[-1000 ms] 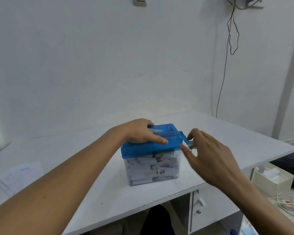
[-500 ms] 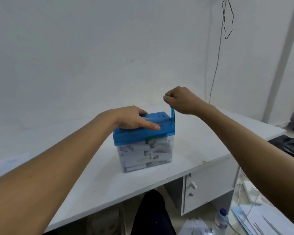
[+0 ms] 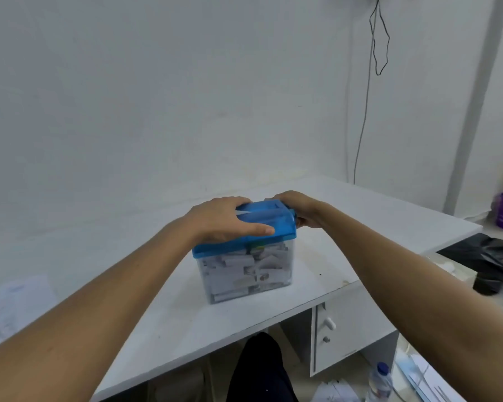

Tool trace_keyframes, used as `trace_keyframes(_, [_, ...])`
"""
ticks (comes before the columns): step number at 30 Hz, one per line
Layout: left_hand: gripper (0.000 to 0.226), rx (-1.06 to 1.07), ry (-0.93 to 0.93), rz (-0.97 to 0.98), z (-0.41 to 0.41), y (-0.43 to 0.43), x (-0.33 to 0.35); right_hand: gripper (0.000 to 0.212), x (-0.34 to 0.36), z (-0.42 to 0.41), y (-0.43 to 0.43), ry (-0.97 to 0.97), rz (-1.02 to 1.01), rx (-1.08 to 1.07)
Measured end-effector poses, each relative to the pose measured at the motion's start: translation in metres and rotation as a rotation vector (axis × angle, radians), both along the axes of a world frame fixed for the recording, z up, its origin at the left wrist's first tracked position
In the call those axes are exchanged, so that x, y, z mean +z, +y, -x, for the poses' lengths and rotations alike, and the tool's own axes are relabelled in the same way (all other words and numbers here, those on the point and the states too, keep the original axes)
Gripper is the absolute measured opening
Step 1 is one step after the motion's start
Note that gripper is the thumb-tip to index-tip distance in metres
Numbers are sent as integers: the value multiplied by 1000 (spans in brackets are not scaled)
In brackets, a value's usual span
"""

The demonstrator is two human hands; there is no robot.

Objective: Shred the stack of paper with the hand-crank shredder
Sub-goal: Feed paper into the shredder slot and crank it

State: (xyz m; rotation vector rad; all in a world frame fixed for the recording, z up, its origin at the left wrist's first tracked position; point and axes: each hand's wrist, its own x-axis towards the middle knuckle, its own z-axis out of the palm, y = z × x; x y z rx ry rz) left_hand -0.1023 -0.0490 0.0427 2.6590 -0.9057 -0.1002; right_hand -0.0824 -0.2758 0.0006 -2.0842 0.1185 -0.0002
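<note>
The hand-crank shredder [image 3: 244, 247] stood near the front edge of the white desk [image 3: 374, 216], its blue lid [image 3: 276, 226] over a clear bin [image 3: 285, 281] packed with curled paper strips [image 3: 238, 261]. The left hand [image 3: 224, 221] lay flat on the lid. Its grip was open, with the thumb straight along the lid's front and the fingers spread across the top, pressing down and clasping nothing. A white sliver [image 3: 245, 211] showed in the lid beside those fingers (whether it was paper in the slot I could not tell). The right hand [image 3: 299, 208] was at the shredder's right side, its grip closed, fingers curled round the crank [image 3: 293, 215], of which only a scrap of blue showed. Blurred sheets of paper [image 3: 9, 300] lay on the desk far to the left, well apart from the shredder.
</note>
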Motion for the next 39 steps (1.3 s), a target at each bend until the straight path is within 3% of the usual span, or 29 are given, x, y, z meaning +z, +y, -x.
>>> trace_keyframes(4, [106, 26, -51, 1, 2, 0, -3, 19, -6, 5, 4, -35, -105, -57])
trace_keyframes(7, [111, 37, -63, 36, 3, 0, -3, 23, -21, 18, 10, 50, -145, -67])
trace_keyframes(10, [100, 45, -77, 26, 5, 0, -4, 26, -42, 37, 14, 116, -225, -110])
trace_keyframes(14, [94, 50, -58, 8, 4, 0, -4, 21, -48, 61, 20, 100, -124, -204])
trace_keyframes(19, [105, 44, -24, -38, 2, -4, 0, 16, -17, 116, 24, 74, 7, -134])
trace_keyframes(23, [120, 33, 10, -72, -1, -5, 2, 42, 37, 139, 12, 25, -103, -85])
trace_keyframes(27, [111, 24, -16, -76, 0, -4, 1, 42, 58, 114, 8, -86, -192, -45])
trace_keyframes(30, [104, 12, -50, -79, 3, -3, 1, 43, 57, 78, 15, -233, -197, -195])
trace_keyframes(32, [100, -2, -57, -72, 3, -2, 0, 40, 51, 52, 18, -280, -98, -299])
trace_keyframes(35, [105, -23, -70, -74, 4, -2, 0, 31, 20, 21, 16, -198, -21, -284])
trace_keyframes(37, [104, -28, -86, -79, 5, -2, -1, 14, -12, 15, 13, -99, -128, -231])
trace_keyframes(39, [101, -22, -98, -88, 5, -3, 0, 15, -37, 20, 11, -74, -163, -273])
